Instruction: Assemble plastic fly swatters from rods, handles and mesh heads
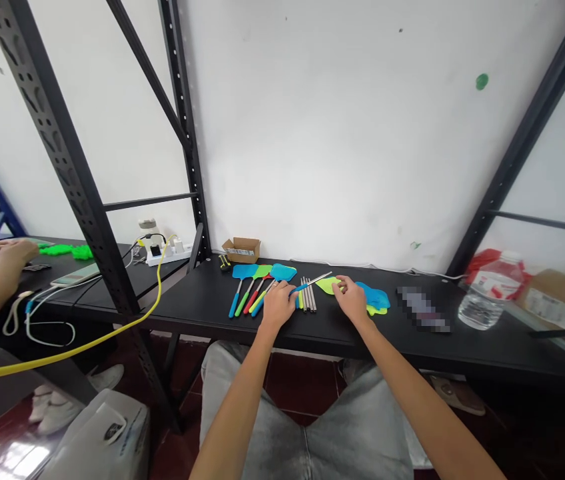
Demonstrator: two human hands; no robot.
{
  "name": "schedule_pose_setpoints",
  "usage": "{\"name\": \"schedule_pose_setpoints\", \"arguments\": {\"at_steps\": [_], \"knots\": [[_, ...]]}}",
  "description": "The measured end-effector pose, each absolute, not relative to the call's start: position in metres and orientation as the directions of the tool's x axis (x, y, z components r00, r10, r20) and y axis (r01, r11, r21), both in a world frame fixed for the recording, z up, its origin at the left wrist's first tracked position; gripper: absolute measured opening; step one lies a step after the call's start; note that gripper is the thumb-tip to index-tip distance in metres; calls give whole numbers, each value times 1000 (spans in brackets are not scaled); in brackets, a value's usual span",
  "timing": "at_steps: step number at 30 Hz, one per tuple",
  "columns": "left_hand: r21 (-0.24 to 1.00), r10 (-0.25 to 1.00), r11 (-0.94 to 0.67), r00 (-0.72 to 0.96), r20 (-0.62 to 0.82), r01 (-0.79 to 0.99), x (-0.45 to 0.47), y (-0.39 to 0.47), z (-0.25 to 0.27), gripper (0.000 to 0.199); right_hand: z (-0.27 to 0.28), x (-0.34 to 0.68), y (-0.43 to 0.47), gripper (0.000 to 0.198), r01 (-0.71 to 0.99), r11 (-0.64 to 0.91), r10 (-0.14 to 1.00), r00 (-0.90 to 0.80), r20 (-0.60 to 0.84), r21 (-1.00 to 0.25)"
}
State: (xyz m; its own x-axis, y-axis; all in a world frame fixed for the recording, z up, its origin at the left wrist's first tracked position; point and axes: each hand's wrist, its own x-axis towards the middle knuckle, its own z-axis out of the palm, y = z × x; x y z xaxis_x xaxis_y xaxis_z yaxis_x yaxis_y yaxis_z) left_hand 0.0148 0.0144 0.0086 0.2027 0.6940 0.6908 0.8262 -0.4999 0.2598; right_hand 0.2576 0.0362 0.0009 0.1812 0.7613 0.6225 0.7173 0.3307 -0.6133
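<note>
My left hand [279, 305] is closed on the blue grip of a thin metal fly swatter handle [316, 279], whose bare rod points up to the right. My right hand [350, 299] pinches the edge of a yellow-green fly swatter head [328, 285]; the rod's tip is close to this head but apart from it. Several bare metal handles [308, 298] lie side by side between my hands. To the left is a row of whole fly swatters with coloured grips, one with a blue head [245, 271]. Loose blue swatter heads [374, 296] lie on yellow-green ones at right.
On the black table [197, 300] stands a small cardboard box [242, 249] at the back. A blurred dark object [422, 308] and a water bottle [491, 293] are to the right. A yellow cable [155, 303] crosses at left, near a shelf post [70, 160] and another person's hands [12, 252].
</note>
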Motion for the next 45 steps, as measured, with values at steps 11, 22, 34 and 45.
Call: {"name": "schedule_pose_setpoints", "arguments": {"at_steps": [11,22,34,45], "knots": [[277,696,-508,199,690,815,14,14,9,22,-13,305,36,78,968,-182,775,250,580,-174],[295,700,-515,197,686,805,14,14,10,23,-15,307,38,81,929,-254,827,352,439,-268],[300,690,-525,192,698,797,13,14,10,28,2,299,24,80,855,-230,656,489,575,-465],[293,664,-548,195,722,783,13,16,11,25,2,313,26,65,732,110,593,495,636,-672]]}}
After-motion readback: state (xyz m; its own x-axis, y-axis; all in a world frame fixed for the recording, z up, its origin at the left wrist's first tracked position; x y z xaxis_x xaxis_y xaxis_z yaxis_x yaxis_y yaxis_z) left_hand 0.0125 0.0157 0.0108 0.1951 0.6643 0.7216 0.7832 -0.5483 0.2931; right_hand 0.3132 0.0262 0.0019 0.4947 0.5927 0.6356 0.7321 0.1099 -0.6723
